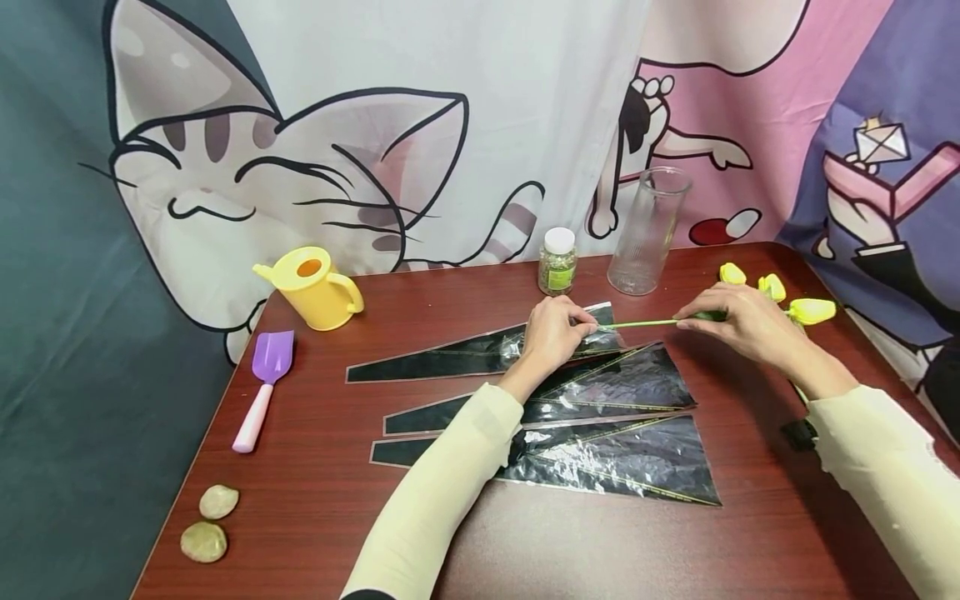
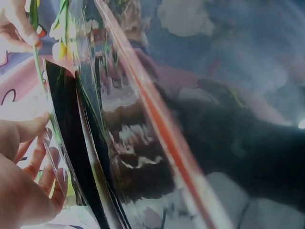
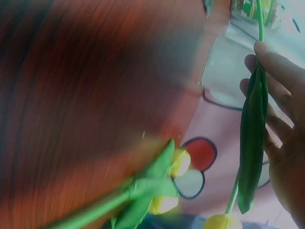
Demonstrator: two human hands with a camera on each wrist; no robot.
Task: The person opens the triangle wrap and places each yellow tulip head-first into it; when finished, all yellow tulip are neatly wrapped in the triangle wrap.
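Observation:
My right hand (image 1: 742, 323) pinches the green stem of a yellow artificial tulip (image 1: 812, 312); its long leaf (image 3: 252, 148) lies along the fingers in the right wrist view. The stem's far end reaches my left hand (image 1: 553, 333), at the mouth of the farthest black-and-clear plastic flower sleeve (image 1: 442, 360). In the left wrist view, thumb and fingers (image 2: 35, 125) grip the sleeve's edge with the stem beside the thumb. Two more tapered sleeves, a middle one (image 1: 645, 379) and a near one (image 1: 622, 467), lie flat in front of it.
Two other yellow tulips (image 3: 164, 204) lie at the right. Behind are a clear ribbed vase (image 1: 649, 237) and a white-lidded jar (image 1: 557, 265). On the left stand a yellow watering can (image 1: 315, 292), a purple toy shovel (image 1: 272, 357), and two stones, one pale (image 1: 218, 502), one darker (image 1: 203, 542).

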